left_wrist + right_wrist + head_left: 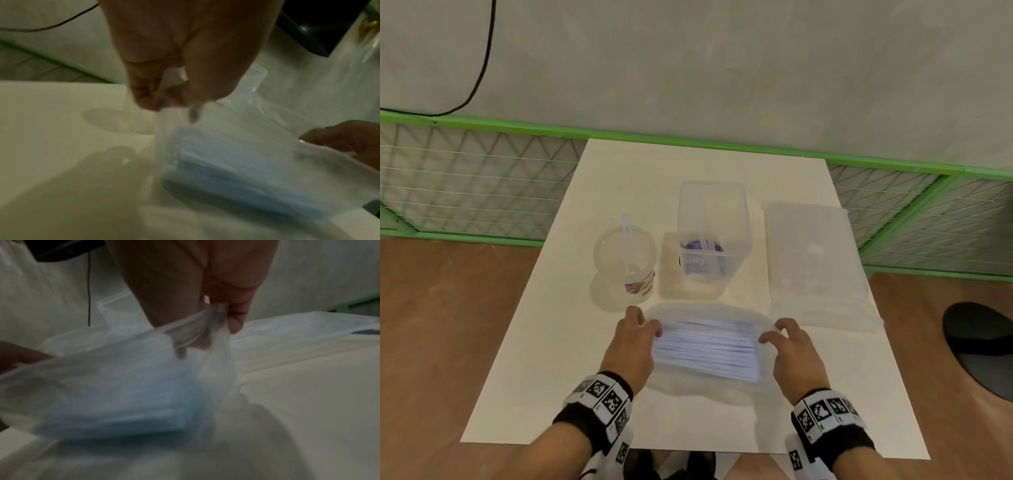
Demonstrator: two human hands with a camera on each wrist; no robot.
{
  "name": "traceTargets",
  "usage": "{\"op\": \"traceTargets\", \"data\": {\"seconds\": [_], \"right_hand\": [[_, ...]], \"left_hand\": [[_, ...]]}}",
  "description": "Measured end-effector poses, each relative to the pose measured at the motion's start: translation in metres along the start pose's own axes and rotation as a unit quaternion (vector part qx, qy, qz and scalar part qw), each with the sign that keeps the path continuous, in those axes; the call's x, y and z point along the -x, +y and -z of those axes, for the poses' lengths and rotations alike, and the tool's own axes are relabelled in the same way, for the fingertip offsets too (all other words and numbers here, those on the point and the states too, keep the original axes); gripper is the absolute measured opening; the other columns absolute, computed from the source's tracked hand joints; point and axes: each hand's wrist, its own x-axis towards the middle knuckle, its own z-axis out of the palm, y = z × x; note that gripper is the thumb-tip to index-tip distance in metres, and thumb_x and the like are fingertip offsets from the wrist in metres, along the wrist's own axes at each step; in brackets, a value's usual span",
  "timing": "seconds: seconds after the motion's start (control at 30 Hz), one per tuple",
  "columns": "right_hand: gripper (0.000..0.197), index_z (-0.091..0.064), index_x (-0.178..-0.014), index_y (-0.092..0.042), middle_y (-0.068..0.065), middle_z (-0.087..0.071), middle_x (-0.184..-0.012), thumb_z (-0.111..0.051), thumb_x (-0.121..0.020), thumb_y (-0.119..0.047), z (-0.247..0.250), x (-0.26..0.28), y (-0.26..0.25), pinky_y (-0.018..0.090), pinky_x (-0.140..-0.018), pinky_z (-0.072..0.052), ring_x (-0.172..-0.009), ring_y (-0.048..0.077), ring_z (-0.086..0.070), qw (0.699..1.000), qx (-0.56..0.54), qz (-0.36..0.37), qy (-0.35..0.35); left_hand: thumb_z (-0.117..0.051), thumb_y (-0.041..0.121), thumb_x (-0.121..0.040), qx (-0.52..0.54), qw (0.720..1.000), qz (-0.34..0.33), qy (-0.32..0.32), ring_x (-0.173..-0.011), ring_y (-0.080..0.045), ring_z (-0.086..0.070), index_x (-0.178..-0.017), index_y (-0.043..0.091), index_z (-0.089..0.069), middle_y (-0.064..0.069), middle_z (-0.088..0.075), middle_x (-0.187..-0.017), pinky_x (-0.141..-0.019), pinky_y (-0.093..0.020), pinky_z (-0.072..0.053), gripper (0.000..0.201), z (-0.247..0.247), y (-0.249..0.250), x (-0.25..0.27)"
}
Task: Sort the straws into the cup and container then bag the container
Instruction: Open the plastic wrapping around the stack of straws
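White table [524,359]: carries every item listed below, against a green mesh fence [465,192]. Large clear bag [815,270]: lies flat at the right side of the table, just beside the container. Packet of straws [705,353]: clear wrapper around a bundle of pale blue-white straws, at the near middle of the table, stretched between the two hands; whether its underside touches the table is hard to tell from the blurred wrist views. Container [714,233]: tall, clear, rectangular, upright at the middle of the table beyond the packet, a purple label low on it and what looks like a straw or two leaning inside. Cup [625,263]: clear, colour print near its base, upright left of the container, one straw [627,243] standing in it. Left hand [630,346]: fingers and thumb pinched on the left end of the packet wrapper. Right hand [792,353]: thumb and fingers pinched on the right end of the wrapper.
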Motion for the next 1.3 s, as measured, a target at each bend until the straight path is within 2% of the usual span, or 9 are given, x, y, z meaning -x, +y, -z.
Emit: {"op": "traceTargets", "data": {"seconds": [0.17, 0.3, 0.4, 0.57, 0.63, 0.7, 0.8, 0.97, 1.3], "right_hand": [[0.073, -0.037, -0.145, -0.03, 0.002, -0.022, -0.15, -0.047, -0.083, 0.008, 0.0, -0.005, -0.01, 0.025, -0.073, -0.045, -0.122, 0.023, -0.036, 0.991, 0.085, -0.077, -0.069], [0.088, -0.01, -0.157, -0.027, 0.0, -0.004, -0.164, -0.041, -0.084, 0.012, -0.016, -0.012, -0.008, 0.027, -0.108, -0.034, -0.139, 0.028, -0.036, 0.988, -0.051, -0.082, -0.123], [0.083, -0.011, -0.157, -0.025, -0.001, -0.017, -0.163, -0.043, -0.087, 0.005, -0.021, -0.009, -0.011, 0.021, -0.114, -0.016, -0.146, 0.023, -0.028, 0.975, -0.165, -0.076, -0.131], [0.084, -0.011, -0.157, -0.022, -0.007, -0.039, -0.141, -0.037, -0.085, 0.012, 0.002, -0.004, -0.017, 0.017, -0.108, -0.02, -0.137, 0.02, -0.038, 0.959, -0.24, -0.095, -0.113], [0.085, -0.014, -0.157, -0.02, -0.004, -0.04, -0.144, -0.036, -0.083, 0.014, 0.003, -0.002, -0.014, 0.018, -0.108, -0.022, -0.136, 0.021, -0.04, 0.964, -0.212, -0.095, -0.126], [0.083, -0.02, -0.156, -0.02, 0.002, -0.035, -0.155, -0.038, -0.082, 0.013, 0.0, -0.002, -0.009, 0.022, -0.112, -0.024, -0.139, 0.022, -0.037, 0.968, -0.172, -0.093, -0.155], [0.086, -0.023, -0.155, -0.024, 0.0, -0.023, -0.16, -0.04, -0.079, 0.012, -0.004, -0.013, -0.002, 0.03, -0.119, -0.019, -0.148, 0.021, -0.02, 0.977, -0.148, -0.104, -0.11], [0.08, -0.026, -0.154, -0.014, 0.005, -0.019, -0.162, -0.036, -0.08, 0.017, -0.013, -0.034, -0.011, 0.016, -0.114, -0.005, -0.149, 0.017, -0.017, 0.964, -0.233, -0.097, -0.083], [0.082, -0.029, -0.153, -0.026, 0.001, -0.037, -0.155, -0.033, -0.083, 0.016, -0.016, -0.039, -0.011, 0.019, -0.112, -0.018, -0.143, 0.02, -0.034, 0.935, -0.307, -0.147, -0.104]], "left_hand": [[-0.045, -0.004, -0.083, -0.097, 0.983, 0.102, -0.12, -0.127, -0.034, -0.037, -0.151, 0.027, -0.015, -0.015, 0.0, -0.156, -0.103, -0.036, -0.042, 0.081, 0.002, 0.006, -0.008], [-0.042, -0.008, -0.081, 0.04, 0.974, 0.105, -0.196, -0.14, -0.034, -0.033, -0.145, 0.052, 0.01, -0.009, 0.0, -0.162, -0.108, -0.035, -0.034, 0.101, -0.006, 0.003, -0.02], [-0.041, -0.01, -0.082, 0.143, 0.968, 0.075, -0.191, -0.134, -0.028, -0.042, -0.147, 0.047, 0.009, 0.0, -0.025, -0.156, -0.105, -0.029, -0.037, 0.1, -0.006, 0.005, -0.024], [-0.038, -0.007, -0.084, 0.186, 0.967, 0.068, -0.16, -0.117, -0.026, -0.057, -0.144, 0.056, 0.003, -0.005, -0.052, -0.138, -0.096, -0.025, -0.041, 0.097, -0.007, -0.007, -0.027], [-0.035, -0.008, -0.087, 0.165, 0.971, 0.054, -0.165, -0.13, -0.024, -0.048, -0.149, 0.048, 0.003, -0.004, -0.044, -0.144, -0.106, -0.022, -0.031, 0.091, -0.009, -0.008, -0.022], [-0.033, -0.015, -0.086, 0.158, 0.976, 0.021, -0.151, -0.148, -0.017, -0.016, -0.147, 0.038, 0.003, 0.005, -0.017, -0.156, -0.113, -0.016, -0.007, 0.089, -0.014, -0.008, -0.019], [-0.035, -0.021, -0.078, 0.163, 0.979, 0.013, -0.123, -0.149, -0.012, 0.006, -0.151, 0.03, -0.007, 0.003, 0.002, -0.161, -0.113, -0.019, 0.002, 0.093, -0.017, -0.008, -0.026], [-0.034, -0.018, -0.074, 0.206, 0.967, 0.059, -0.141, -0.149, -0.014, 0.012, -0.153, 0.034, -0.005, 0.001, 0.008, -0.163, -0.116, -0.027, -0.002, 0.099, -0.028, -0.007, -0.043], [-0.034, -0.023, -0.072, 0.272, 0.954, 0.05, -0.113, -0.144, -0.007, -0.016, -0.152, 0.032, -0.015, 0.015, -0.02, -0.151, -0.114, -0.019, -0.012, 0.098, -0.019, 0.001, -0.047]]}}
